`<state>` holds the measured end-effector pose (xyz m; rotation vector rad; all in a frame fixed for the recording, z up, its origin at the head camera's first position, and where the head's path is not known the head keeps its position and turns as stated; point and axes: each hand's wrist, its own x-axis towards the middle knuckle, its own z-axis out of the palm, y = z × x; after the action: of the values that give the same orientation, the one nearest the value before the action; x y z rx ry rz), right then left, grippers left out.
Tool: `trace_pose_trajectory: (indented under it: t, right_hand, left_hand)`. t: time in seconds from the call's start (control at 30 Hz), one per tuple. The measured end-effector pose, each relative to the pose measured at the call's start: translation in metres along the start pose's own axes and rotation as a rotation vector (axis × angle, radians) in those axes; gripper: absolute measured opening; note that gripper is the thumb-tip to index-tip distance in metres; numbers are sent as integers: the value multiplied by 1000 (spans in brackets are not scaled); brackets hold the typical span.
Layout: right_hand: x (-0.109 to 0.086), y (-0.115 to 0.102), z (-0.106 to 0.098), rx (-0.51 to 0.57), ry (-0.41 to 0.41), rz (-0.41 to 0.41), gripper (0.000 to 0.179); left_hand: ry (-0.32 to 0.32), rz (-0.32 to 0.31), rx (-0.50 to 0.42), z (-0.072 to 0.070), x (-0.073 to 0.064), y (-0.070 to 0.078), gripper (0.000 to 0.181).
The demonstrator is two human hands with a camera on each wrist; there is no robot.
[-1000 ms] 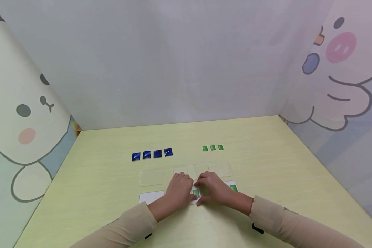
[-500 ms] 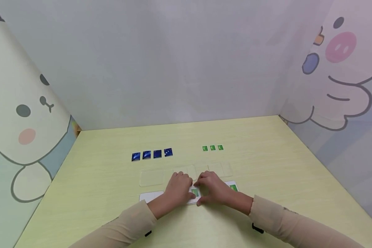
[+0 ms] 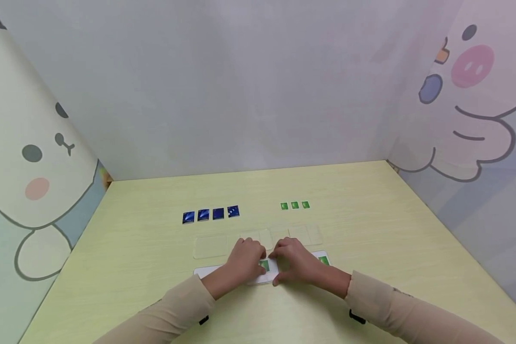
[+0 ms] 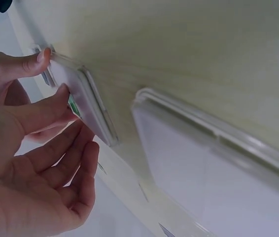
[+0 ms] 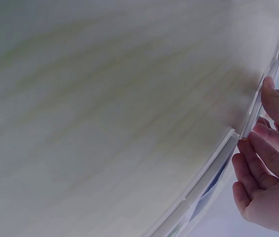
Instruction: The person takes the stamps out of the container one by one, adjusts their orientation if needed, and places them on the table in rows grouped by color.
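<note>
My left hand (image 3: 244, 258) pinches a small green card (image 3: 264, 266) at its near and far edges, over the middle white case (image 3: 272, 277). In the left wrist view the thumb (image 4: 55, 101) lies at the green card (image 4: 74, 105), and part of the fingers is hidden behind the white case (image 4: 83, 94). My right hand (image 3: 294, 260) holds the right end of that case, thumb at the near edge and fingertips at the far edge. Thumb and fingers also grip the case edge (image 5: 253, 112) in the right wrist view.
Another white case (image 3: 206, 272) lies at left, and one bearing a green card (image 3: 324, 260) at right. Beyond them lie clear plastic covers (image 3: 210, 247). Farther back stand rows of small dark blue cards (image 3: 203, 215) and three green cards (image 3: 295, 205).
My left hand has slid a little to the left with the green card, along the white case. My right hand has stayed at the case's right end.
</note>
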<state>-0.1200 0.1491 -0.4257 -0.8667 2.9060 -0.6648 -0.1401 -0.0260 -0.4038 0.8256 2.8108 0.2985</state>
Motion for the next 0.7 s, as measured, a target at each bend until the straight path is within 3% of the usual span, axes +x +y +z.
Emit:
trace_pose_trajectory:
  t: [0.7]
  right_hand:
    - [0,2,1,-10,3,-18,51]
  left_hand:
    - [-26,48,-106,-5,4,-10,23]
